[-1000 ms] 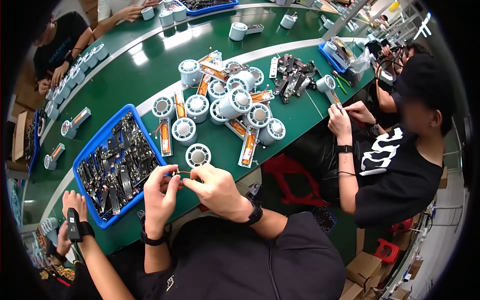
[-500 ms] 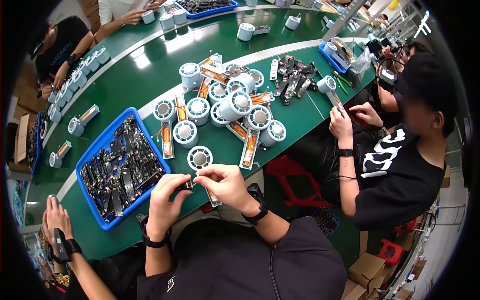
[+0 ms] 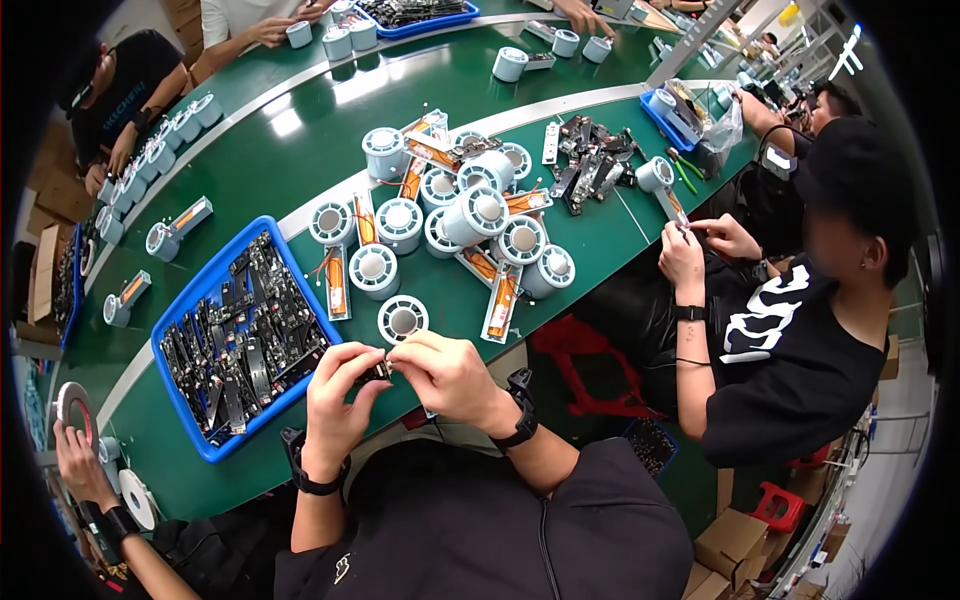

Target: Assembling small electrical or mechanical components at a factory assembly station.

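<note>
Close in front of my body, my left hand pinches a small dark circuit board between thumb and fingers. My right hand meets it there, its thumb and fingertips pressed together at the board's end. Whatever those right fingertips grip is too small and covered to name. Just beyond my hands stands a light-blue round housing with a slotted rim and grey centre; my right hand hides most of what extends below it. Left of my hands, a blue tray holds many black circuit boards.
Light-blue housings with orange-filled handles are heaped ahead. Loose dark boards and green-handled pliers lie farther right. A co-worker at right handles a housing. At lower left, another person's hand grips a ring-shaped roll.
My hands stay together, with the right fingertips now closer against the board. The neighbour's hand at lower left has lifted a ring-shaped roll. Another person's hand has appeared at the far top.
</note>
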Available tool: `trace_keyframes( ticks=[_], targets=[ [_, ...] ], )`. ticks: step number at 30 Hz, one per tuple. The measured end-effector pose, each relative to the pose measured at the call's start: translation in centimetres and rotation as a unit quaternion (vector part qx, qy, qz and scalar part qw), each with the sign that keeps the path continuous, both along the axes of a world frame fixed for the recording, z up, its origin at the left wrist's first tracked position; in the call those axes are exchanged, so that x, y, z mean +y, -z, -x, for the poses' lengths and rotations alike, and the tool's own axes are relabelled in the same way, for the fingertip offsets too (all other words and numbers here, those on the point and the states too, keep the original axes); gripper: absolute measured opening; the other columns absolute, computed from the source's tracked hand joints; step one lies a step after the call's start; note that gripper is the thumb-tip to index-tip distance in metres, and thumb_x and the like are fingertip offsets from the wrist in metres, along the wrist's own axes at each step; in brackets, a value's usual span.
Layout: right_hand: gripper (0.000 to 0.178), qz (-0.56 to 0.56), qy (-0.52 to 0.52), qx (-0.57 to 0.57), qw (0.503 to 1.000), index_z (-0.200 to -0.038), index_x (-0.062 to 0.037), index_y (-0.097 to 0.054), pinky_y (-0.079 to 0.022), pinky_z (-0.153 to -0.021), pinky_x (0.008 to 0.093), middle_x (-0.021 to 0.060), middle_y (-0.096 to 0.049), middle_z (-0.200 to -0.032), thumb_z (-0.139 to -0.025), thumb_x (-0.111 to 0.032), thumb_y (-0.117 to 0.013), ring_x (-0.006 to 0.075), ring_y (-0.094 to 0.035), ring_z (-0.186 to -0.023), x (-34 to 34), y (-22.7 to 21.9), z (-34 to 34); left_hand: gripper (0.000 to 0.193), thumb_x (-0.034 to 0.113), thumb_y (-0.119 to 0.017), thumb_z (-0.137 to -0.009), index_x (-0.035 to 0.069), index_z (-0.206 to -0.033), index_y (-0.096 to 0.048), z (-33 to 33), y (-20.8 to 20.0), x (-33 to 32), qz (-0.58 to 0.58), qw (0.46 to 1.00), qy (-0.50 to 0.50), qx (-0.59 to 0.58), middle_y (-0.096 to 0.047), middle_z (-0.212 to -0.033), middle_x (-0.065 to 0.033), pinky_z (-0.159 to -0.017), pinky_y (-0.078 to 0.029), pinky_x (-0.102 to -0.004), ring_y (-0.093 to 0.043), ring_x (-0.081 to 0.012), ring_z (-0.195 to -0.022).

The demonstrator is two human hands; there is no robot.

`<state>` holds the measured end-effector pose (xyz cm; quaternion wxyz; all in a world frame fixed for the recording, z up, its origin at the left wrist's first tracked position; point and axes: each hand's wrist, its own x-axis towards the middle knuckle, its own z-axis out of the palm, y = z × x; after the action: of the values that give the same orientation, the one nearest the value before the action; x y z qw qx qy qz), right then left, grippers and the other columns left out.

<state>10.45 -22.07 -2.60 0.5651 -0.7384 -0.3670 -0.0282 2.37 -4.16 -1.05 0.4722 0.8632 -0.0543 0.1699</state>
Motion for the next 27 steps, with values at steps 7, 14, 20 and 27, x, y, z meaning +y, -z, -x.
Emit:
trace_keyframes(
  ticks=[7, 14, 20, 27],
  targets=[
    [0.014, 0.039, -0.024, -0.045, 0.998, -0.098, -0.004, -0.073, -0.056, -0.06, 0.0366, 0.0111, -0.071, -0.089, -0.085, 0.0, -0.074, 0.0296, -0.071, -0.07, -0.6, 0.0, -0.7, 0.043, -0.008, -0.082, -0.073, 0.001, -0.114, -0.073, 0.2, 0.5, 0.0, 0.009, 1.0, -0.007, 0.007, -0.065, -0.12, -0.0145, -0.086, -0.058, -0.0357, -0.068, -0.0281, -0.102],
    [0.016, 0.04, -0.027, -0.078, 0.996, -0.098, -0.0044, -0.073, -0.055, -0.059, 0.0367, 0.0094, -0.07, -0.088, -0.083, 0.001, -0.073, 0.0288, -0.07, -0.069, -0.8, 0.1, -0.7, 0.042, -0.008, -0.081, -0.073, 0.0, -0.113, -0.073, -0.1, -0.3, 0.2, -0.03, 0.999, 0.013, 0.004, -0.067, -0.116, -0.0137, -0.087, -0.057, -0.0377, -0.069, -0.0306, -0.101],
    [0.013, 0.051, -0.025, -0.112, 0.992, -0.096, -0.0048, -0.07, -0.053, -0.056, 0.0369, 0.007, -0.069, -0.087, -0.083, -0.001, -0.072, 0.0274, -0.068, -0.068, -0.8, 0.2, -0.6, 0.04, -0.009, -0.079, -0.074, 0.0, -0.113, -0.072, -0.1, -0.3, 0.0, -0.017, 0.999, 0.025, 0.022, -0.068, -0.112, -0.0136, -0.087, -0.057, -0.0376, -0.069, -0.0306, -0.101],
    [0.014, 0.014, 0.009, -0.12, 0.993, -0.096, -0.0047, -0.069, -0.054, -0.055, 0.0367, 0.0064, -0.07, -0.091, -0.083, -0.003, -0.074, 0.0269, -0.069, -0.067, -0.5, 0.6, -0.2, 0.042, -0.01, -0.077, -0.075, 0.0, -0.115, -0.071, -0.1, -0.5, -0.2, -0.017, 0.999, 0.022, 0.025, -0.068, -0.113, -0.014, -0.087, -0.057, -0.0377, -0.069, -0.0311, -0.102]
  ],
)
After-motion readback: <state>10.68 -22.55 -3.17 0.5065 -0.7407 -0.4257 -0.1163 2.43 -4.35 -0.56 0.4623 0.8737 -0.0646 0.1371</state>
